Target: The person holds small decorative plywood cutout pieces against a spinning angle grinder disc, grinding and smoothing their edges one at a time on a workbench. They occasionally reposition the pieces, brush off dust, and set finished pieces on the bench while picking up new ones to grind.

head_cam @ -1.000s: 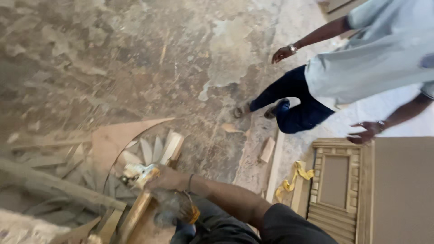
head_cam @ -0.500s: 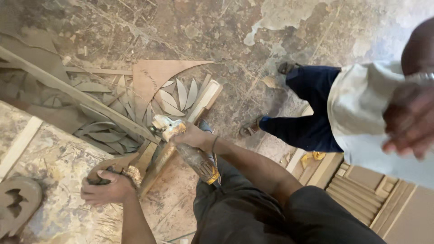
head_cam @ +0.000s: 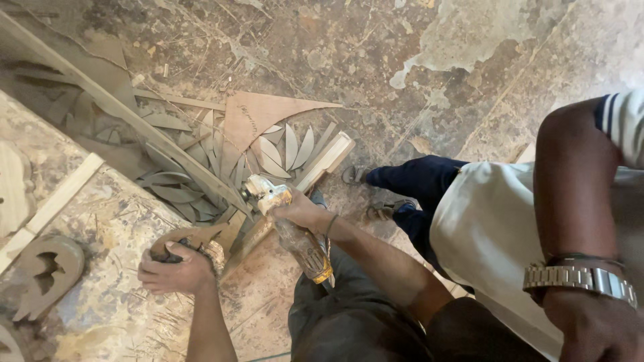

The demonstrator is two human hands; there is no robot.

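My right hand (head_cam: pixel 302 211) is wrapped round a dusty angle grinder (head_cam: pixel 305 251). The grinder's head (head_cam: pixel 267 193) points up and left, just above a small curved wooden piece (head_cam: pixel 201 236). My left hand (head_cam: pixel 171 271) is closed on that piece and presses it down on a worn plywood board (head_cam: pixel 121 221). The two hands are about a hand's width apart. My dark trousers fill the bottom middle of the view.
A co-worker stands close at the right, in a white shirt (head_cam: pixel 496 228) and navy trousers, with a metal watch (head_cam: pixel 580 278) on the near arm. Leaf-shaped wood offcuts (head_cam: pixel 282 151), a triangular plywood piece (head_cam: pixel 258 114), a long batten (head_cam: pixel 121 107) and a carved ornament (head_cam: pixel 47 268) lie around.
The view has swung down and left onto the board. My left hand has come into view on the curved piece. The co-worker has stepped closer at the right.
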